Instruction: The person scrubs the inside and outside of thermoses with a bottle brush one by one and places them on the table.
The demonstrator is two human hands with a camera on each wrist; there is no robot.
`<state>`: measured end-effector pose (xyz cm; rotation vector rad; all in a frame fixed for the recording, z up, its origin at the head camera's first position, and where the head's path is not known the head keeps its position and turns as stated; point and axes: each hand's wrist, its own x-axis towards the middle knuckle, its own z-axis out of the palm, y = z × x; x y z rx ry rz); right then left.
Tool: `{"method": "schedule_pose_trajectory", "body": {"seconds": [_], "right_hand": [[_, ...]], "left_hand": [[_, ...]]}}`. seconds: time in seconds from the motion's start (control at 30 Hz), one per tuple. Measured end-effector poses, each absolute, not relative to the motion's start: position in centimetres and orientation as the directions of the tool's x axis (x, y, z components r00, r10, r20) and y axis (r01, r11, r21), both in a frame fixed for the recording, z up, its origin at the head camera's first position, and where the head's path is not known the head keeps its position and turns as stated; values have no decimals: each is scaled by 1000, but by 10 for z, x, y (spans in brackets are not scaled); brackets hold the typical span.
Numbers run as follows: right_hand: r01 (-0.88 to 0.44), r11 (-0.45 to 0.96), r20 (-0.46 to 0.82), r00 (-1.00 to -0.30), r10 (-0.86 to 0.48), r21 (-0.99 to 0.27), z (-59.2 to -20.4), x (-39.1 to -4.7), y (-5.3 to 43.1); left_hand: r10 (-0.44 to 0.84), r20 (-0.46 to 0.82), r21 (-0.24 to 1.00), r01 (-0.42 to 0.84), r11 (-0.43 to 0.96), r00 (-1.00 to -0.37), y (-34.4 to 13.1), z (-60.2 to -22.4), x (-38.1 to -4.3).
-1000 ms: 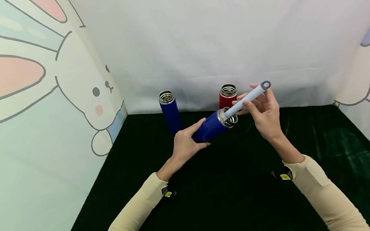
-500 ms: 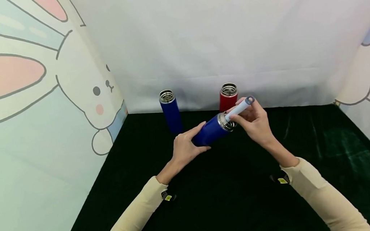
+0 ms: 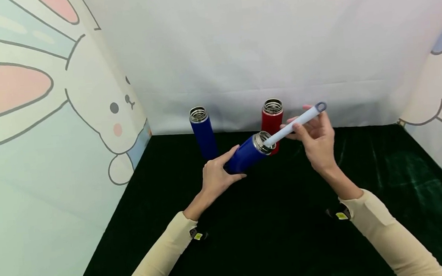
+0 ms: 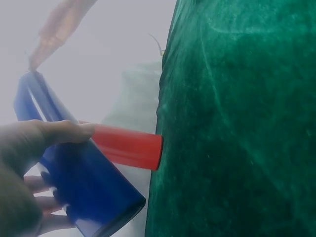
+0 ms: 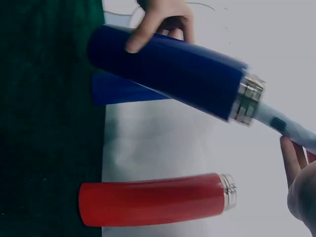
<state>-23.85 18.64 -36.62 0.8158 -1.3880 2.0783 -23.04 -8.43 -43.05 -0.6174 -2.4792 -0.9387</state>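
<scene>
Left hand [image 3: 216, 177] gripped tilted blue bottle [image 3: 242, 155], right hand [image 3: 319, 144] pinched pale handle [image 3: 289, 127] going into its mouth [image 3: 258, 143]; red bottle [image 3: 273, 121] stood behind

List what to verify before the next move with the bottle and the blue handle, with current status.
1. Left hand grips the tilted blue bottle: ok.
2. Right hand holds the pale blue handle: ok.
3. Handle enters the tilted bottle's mouth: ok.
4. Handle's far end: cannot tell, hidden inside.
5. Red bottle upright and apart from the tilted one: ok.
6. Second blue bottle upright: ok.
</scene>
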Motion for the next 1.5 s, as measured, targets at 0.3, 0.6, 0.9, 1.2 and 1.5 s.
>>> {"method": "schedule_pose_trajectory", "body": {"seconds": [0.3,0.6,0.9,1.2,1.5], "right_hand": [[-731,-149,746,-651,-143,-666,-369,-226,178],[-628,-481,713,-701,8,-612,-354,-234,197],[-690,-474,720,-677,153,-548,-338,-232,205],[-726,-466,691,-665,285,-506,-321,-229,216],[-723,-465,648,-679,345,-510,-316,-231,223]], "left_hand": [[296,536,495,579,649,-790,-84,-434,-227],[258,528,533,552,641,-809,-94,-434,-230],[252,542,534,560,634,-802,-91,-432,-235],[292,528,521,576,630,-798,-99,-433,-237],[292,549,466,577,671,-783,-106,-431,-235]]}}
